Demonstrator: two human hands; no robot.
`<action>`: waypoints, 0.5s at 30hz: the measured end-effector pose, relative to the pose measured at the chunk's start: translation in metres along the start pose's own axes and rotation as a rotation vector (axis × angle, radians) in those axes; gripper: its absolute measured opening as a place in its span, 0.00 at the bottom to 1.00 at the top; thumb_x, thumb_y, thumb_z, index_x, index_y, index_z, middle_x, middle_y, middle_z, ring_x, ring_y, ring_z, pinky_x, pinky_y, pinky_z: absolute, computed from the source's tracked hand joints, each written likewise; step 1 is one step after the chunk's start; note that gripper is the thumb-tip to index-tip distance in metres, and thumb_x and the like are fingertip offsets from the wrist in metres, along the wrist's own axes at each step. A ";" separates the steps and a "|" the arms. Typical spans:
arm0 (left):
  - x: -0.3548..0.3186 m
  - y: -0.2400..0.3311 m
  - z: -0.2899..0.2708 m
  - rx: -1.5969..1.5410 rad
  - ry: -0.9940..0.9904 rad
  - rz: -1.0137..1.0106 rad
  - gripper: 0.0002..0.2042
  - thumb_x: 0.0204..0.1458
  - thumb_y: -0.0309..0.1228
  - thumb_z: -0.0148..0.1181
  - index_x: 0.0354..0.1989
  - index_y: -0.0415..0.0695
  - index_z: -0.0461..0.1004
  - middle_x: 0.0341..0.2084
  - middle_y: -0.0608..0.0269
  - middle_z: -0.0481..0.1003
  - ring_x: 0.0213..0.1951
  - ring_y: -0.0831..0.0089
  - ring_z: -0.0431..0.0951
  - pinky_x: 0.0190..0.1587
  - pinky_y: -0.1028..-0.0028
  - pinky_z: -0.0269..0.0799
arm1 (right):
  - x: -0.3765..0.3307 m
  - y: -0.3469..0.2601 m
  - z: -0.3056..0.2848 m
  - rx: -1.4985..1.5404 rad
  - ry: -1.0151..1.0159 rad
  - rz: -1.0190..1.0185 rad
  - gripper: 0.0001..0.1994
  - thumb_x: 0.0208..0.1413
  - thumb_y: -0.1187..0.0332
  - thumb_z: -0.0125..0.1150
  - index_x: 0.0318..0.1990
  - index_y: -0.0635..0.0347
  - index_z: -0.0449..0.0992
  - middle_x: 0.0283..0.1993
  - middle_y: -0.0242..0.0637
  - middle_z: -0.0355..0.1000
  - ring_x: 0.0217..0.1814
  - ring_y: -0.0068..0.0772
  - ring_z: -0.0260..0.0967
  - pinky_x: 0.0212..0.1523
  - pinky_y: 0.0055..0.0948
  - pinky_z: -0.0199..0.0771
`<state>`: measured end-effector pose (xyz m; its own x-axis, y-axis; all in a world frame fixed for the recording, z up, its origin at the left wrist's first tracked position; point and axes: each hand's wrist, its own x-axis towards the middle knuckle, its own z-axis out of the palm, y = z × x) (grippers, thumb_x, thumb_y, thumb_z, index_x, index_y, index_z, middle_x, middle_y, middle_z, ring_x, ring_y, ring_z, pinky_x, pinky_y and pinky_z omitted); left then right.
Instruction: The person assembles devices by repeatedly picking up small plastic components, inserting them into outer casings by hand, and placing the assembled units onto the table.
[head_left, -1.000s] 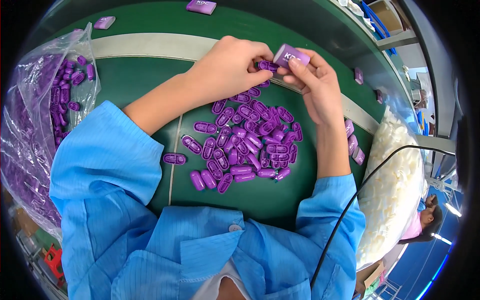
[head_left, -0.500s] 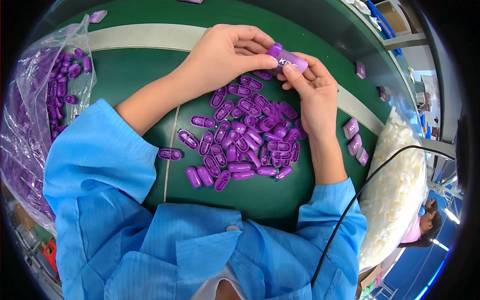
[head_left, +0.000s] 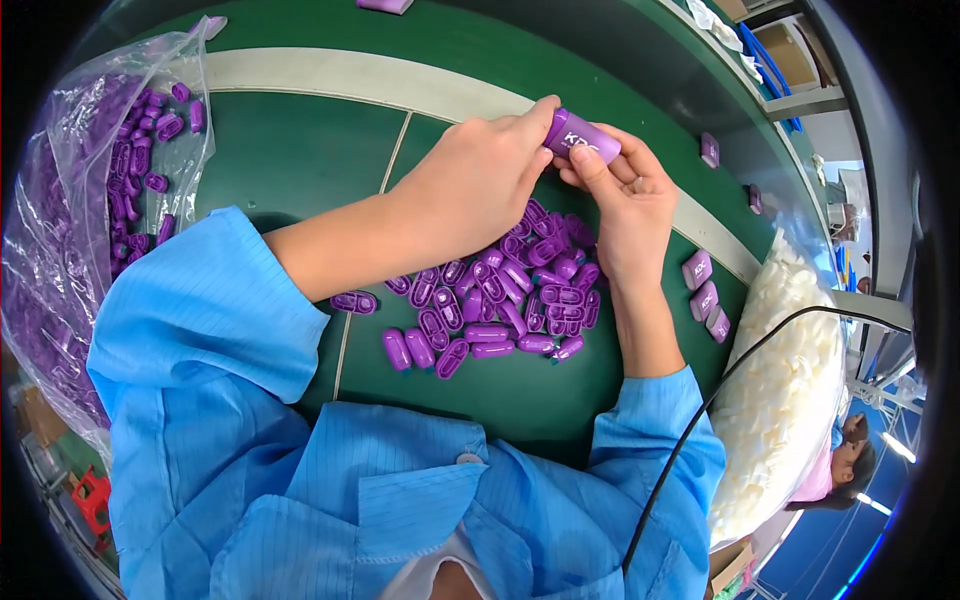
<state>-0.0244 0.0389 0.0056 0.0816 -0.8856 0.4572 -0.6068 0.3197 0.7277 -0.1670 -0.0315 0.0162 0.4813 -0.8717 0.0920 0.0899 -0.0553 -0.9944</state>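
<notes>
Since the frame half a second earlier, the left hand (head_left: 490, 175) had rolled over, its back now turned up and its forearm lying across part of the loose purple caps (head_left: 490, 300). One second earlier, a cap in that hand stood apart from the container; at this moment a darker purple cap (head_left: 557, 127) sat at the left end of the lilac container (head_left: 594, 143), seemingly flush, which suggested that the two were being pressed into one piece. Both hands met on that container, raised above the far edge of the pile, near the pale rail (head_left: 330, 75). The right hand (head_left: 635, 200) was clamped on its body, thumb in front and fingers behind. Left-hand fingers lay against the capped end; whether they pinched it or merely pushed could not be told. Full seating of the cap was likewise uncertain, the joint being partly covered. At right, three similar containers (head_left: 704, 299) lay on the green surface (head_left: 280, 160), beside a clear bag of cream-coloured pieces (head_left: 785, 390).
</notes>
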 end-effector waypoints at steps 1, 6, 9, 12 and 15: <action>-0.002 0.001 0.001 0.040 0.033 0.027 0.19 0.51 0.21 0.49 0.53 0.32 0.61 0.29 0.43 0.71 0.30 0.54 0.75 0.32 0.65 0.70 | -0.002 -0.002 0.003 -0.034 0.016 -0.019 0.12 0.50 0.78 0.58 0.43 0.72 0.69 0.37 0.43 0.73 0.35 0.25 0.72 0.37 0.20 0.75; -0.007 0.012 -0.003 0.246 -0.002 0.027 0.21 0.50 0.22 0.48 0.54 0.32 0.57 0.32 0.43 0.72 0.31 0.51 0.74 0.33 0.61 0.70 | -0.010 -0.004 0.013 -0.114 0.034 -0.119 0.12 0.50 0.78 0.58 0.42 0.74 0.68 0.37 0.44 0.73 0.35 0.26 0.72 0.36 0.20 0.76; 0.000 0.008 -0.006 0.279 0.009 0.051 0.19 0.50 0.24 0.49 0.52 0.32 0.60 0.32 0.42 0.72 0.30 0.50 0.74 0.33 0.64 0.70 | -0.002 -0.002 0.012 -0.034 0.026 -0.110 0.12 0.51 0.77 0.58 0.42 0.74 0.68 0.37 0.45 0.72 0.34 0.26 0.72 0.35 0.20 0.76; 0.019 -0.011 -0.004 -0.211 -0.019 -0.089 0.15 0.52 0.27 0.52 0.48 0.34 0.67 0.32 0.50 0.75 0.33 0.66 0.77 0.36 0.73 0.71 | 0.012 0.000 0.004 0.006 -0.001 -0.018 0.13 0.52 0.73 0.57 0.44 0.73 0.68 0.38 0.43 0.72 0.34 0.24 0.71 0.34 0.20 0.75; 0.044 -0.042 -0.008 -0.178 -0.097 -0.226 0.14 0.51 0.28 0.54 0.44 0.34 0.70 0.32 0.55 0.76 0.34 0.74 0.76 0.39 0.78 0.70 | 0.028 0.012 -0.003 -0.183 -0.014 -0.073 0.17 0.52 0.69 0.59 0.46 0.71 0.69 0.38 0.40 0.72 0.34 0.22 0.70 0.32 0.20 0.73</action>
<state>0.0110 -0.0108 -0.0008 0.1173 -0.9664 0.2286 -0.4328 0.1575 0.8876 -0.1550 -0.0576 0.0066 0.4915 -0.8554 0.1632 -0.0346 -0.2065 -0.9778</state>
